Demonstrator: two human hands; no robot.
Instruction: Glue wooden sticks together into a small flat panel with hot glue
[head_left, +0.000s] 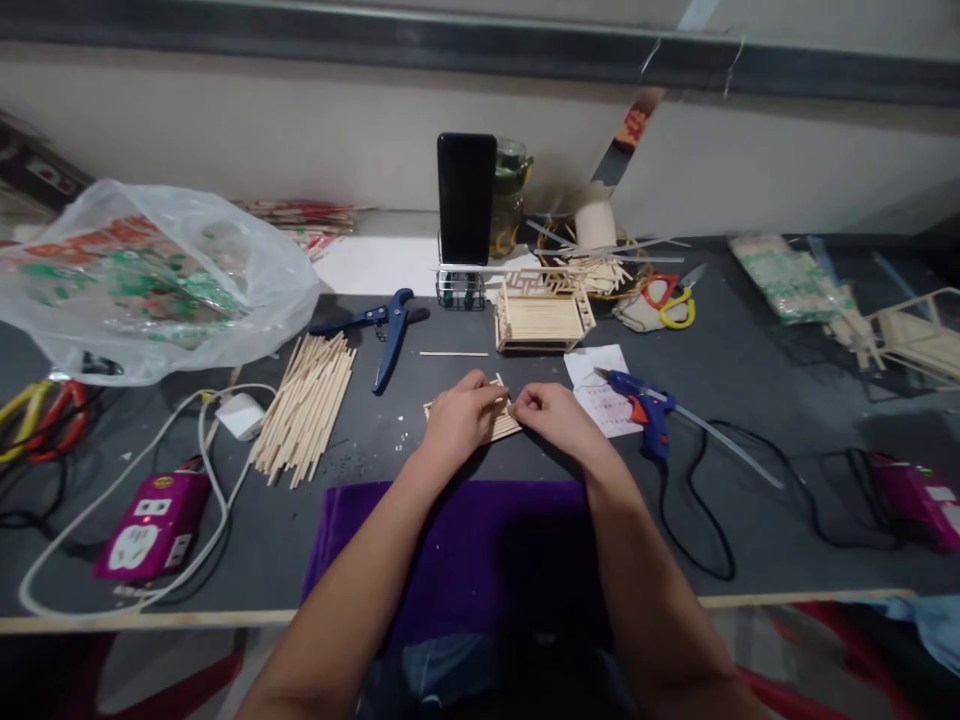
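Observation:
Just above the purple cloth (457,540), a small panel of wooden sticks (504,426) lies partly under my hands. My left hand (463,415) is closed over its left and middle part, fingertips on the sticks. My right hand (551,412) is pinched at the panel's right end; whatever lies between its fingertips is too small to make out. A single stick (454,354) lies behind my left hand. A small frame built of sticks (541,320) stands behind my hands. Loose sticks (306,405) are piled at the left.
A blue cutter (391,340) lies at the back left. On the right are a blue glue gun (651,405) on paper, its cord, and scissors (677,308). A phone (466,200) stands upright at the back. A plastic bag (165,280) and purple power box (155,525) are left.

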